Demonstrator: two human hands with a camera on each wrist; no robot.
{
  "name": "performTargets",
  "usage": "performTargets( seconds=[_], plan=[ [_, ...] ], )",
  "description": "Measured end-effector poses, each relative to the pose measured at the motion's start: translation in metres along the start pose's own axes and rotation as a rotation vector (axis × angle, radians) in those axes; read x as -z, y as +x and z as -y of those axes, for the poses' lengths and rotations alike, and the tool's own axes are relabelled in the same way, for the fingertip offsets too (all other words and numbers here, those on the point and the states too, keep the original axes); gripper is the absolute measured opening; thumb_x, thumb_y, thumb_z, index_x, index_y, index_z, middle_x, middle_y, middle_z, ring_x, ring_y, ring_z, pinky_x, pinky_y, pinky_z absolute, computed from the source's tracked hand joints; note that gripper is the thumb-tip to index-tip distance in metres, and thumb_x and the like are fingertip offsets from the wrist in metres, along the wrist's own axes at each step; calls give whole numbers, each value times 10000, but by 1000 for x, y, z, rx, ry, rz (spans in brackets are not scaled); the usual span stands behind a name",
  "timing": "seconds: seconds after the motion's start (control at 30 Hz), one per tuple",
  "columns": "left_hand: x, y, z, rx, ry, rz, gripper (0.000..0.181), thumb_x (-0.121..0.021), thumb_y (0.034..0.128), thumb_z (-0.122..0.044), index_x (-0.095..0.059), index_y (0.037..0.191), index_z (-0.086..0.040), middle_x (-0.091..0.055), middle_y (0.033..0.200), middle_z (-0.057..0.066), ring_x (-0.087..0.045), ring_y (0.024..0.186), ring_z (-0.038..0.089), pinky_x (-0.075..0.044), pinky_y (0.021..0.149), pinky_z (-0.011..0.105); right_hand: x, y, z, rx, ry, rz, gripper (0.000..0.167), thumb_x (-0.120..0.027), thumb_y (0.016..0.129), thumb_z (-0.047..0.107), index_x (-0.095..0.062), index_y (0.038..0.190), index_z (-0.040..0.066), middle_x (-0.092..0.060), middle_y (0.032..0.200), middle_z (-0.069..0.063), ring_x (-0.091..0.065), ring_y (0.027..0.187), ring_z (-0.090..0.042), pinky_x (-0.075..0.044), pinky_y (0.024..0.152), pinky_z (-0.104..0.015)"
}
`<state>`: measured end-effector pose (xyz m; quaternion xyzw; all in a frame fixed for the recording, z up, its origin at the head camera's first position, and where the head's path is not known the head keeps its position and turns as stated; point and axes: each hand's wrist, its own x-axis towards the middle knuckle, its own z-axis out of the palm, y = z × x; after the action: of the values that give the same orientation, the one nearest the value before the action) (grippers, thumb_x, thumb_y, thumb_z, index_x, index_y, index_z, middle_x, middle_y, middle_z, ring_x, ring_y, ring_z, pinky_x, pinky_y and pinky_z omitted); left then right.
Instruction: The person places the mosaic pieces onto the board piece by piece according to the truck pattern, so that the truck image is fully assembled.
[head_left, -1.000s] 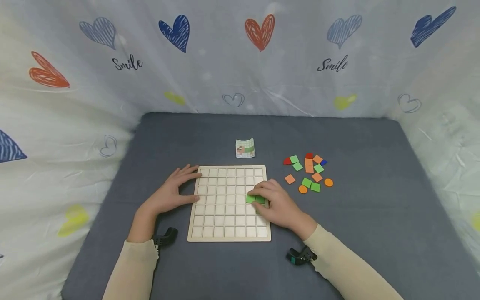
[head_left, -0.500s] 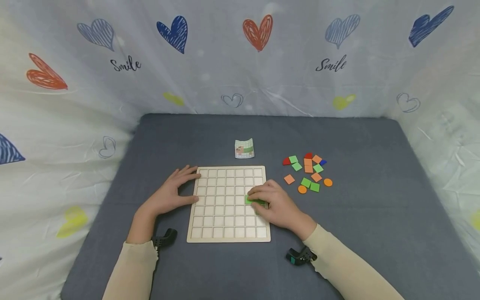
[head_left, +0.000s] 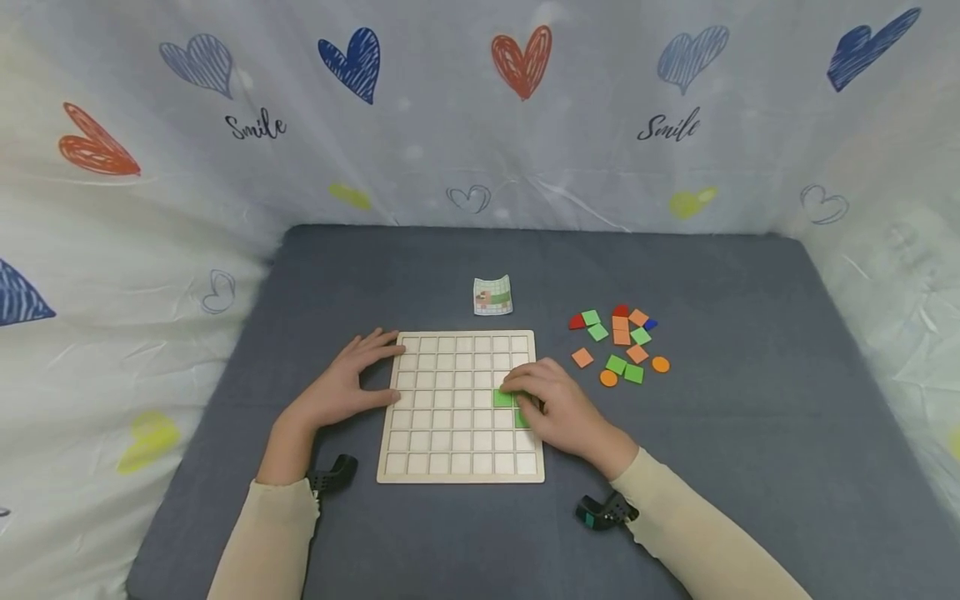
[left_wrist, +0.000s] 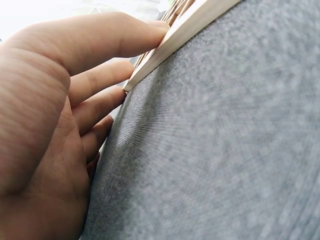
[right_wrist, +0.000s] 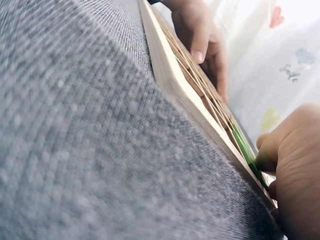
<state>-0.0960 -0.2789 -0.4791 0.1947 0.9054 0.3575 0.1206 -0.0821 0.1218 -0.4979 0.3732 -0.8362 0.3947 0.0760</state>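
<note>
A pale wooden grid board (head_left: 450, 429) lies flat on the table. My left hand (head_left: 341, 387) is spread along its left edge, and in the left wrist view the thumb and fingertips of that hand (left_wrist: 75, 100) touch the board's rim (left_wrist: 185, 37). Bent fingers of my right hand (head_left: 562, 412) rest over the board's right side, beside a green square tile (head_left: 502, 399) in a cell. A second green tile (head_left: 522, 419) shows partly under the hand. The right wrist view has green tiles (right_wrist: 243, 149) by the thumb of my right hand (right_wrist: 300, 170); the fingertips' contact is partly hidden.
Loose orange, green, red and blue pieces (head_left: 621, 337) are scattered right of the board. A small card with a printed coloured grid (head_left: 492, 297) lies behind the board. A white curtain with hearts (head_left: 420, 150) hangs around the dark grey table (head_left: 750, 375).
My right thumb has drawn back slightly to the right, so the left green tile shows more fully, as does the lower one. My left hand stays at the board's edge.
</note>
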Motion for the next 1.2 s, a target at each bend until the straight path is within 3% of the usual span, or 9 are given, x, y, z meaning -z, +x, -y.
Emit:
performTargets(
  seconds=[0.37, 0.47, 0.6, 0.73, 0.93, 1.07, 1.2],
  plan=[
    [10, -1, 0, 24, 8, -16, 827, -880, 957, -394, -505, 1653, -154, -270, 1798, 73, -80, 1690, 344, 3, 1359, 613, 9, 5, -9, 38, 6, -59, 244, -709, 1001, -25, -816, 1190, 88, -769, 1224, -2, -688, 1126, -216, -574, 946, -420],
    [11, -2, 2, 19, 5, -14, 825, -879, 958, -396, -506, 1652, -150, -272, 1797, 77, -83, 1689, 345, 5, 1361, 604, 15, 3, -13, 23, -24, -85, 226, -734, 1004, 4, -813, 1200, 84, -774, 1212, -14, -698, 1107, -220, -559, 992, -480],
    [9, -3, 2, 8, -2, -13, 817, -875, 962, -388, -509, 1649, -143, -281, 1793, 86, -93, 1687, 354, 5, 1362, 595, 27, -3, -22, -5, -108, -105, 242, -742, 1004, 32, -807, 1232, 85, -772, 1216, -26, -692, 1103, -237, -552, 962, -518],
    [4, 0, 2, -12, -12, -13, 812, -878, 960, -372, -512, 1645, -136, -290, 1789, 95, -104, 1685, 361, 5, 1364, 586, 47, -13, -33, -18, -212, -144, 259, -744, 984, 29, -802, 1233, 69, -779, 1189, -39, -688, 1020, -239, -542, 884, -479],
    [-5, 7, 3, -31, -11, 5, 800, -869, 966, -396, -516, 1646, -167, -292, 1790, 70, -105, 1687, 339, 4, 1368, 567, 78, -44, -49, -67, -284, -211, 298, -756, 934, 10, -798, 1227, 42, -783, 1149, -76, -667, 972, -277, -477, 847, -466],
    [-5, 6, 4, -30, -12, -4, 798, -873, 962, -398, -523, 1642, -169, -293, 1790, 73, -103, 1687, 345, 1, 1365, 581, 92, -61, -57, -122, -330, -221, 329, -730, 902, 13, -801, 1221, 55, -767, 1158, -86, -629, 983, -309, -408, 782, -449],
    [-1, 2, 5, -24, -12, -10, 797, -874, 963, -394, -523, 1640, -159, -293, 1788, 85, -101, 1686, 355, 1, 1364, 586, 98, -66, -64, -173, -342, -198, 345, -722, 869, 15, -803, 1202, 57, -754, 1145, -87, -611, 986, -313, -392, 794, -457]
  ],
)
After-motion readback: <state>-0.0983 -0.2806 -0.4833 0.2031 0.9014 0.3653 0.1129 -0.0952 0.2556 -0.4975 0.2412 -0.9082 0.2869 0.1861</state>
